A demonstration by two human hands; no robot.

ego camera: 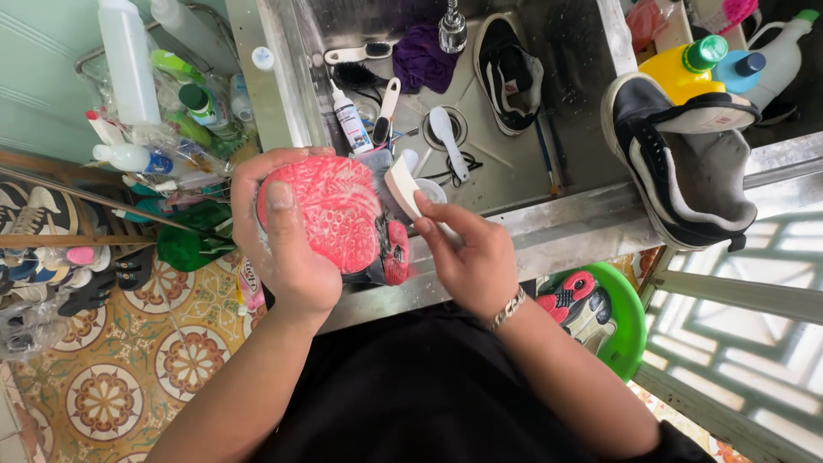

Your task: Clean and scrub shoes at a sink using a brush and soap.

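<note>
Shoe (pixel 343 214) in left hand (pixel 287 249)

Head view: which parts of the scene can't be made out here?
- Red-soled shoe: its upper is hidden behind the sole and the left hand.
- White brush: its handle sits inside the right hand; bristles not visible.
- Second shoe in the green basin: partly covered by the right forearm.
- Black-and-white sneaker: toe hidden by its insole.

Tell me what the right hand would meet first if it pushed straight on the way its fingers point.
The right hand points up-left, holding a white sponge block. Straight on, that block would meet the soapy red sole of the shoe held by the left hand; they already look nearly touching, though depth is unclear.
</note>
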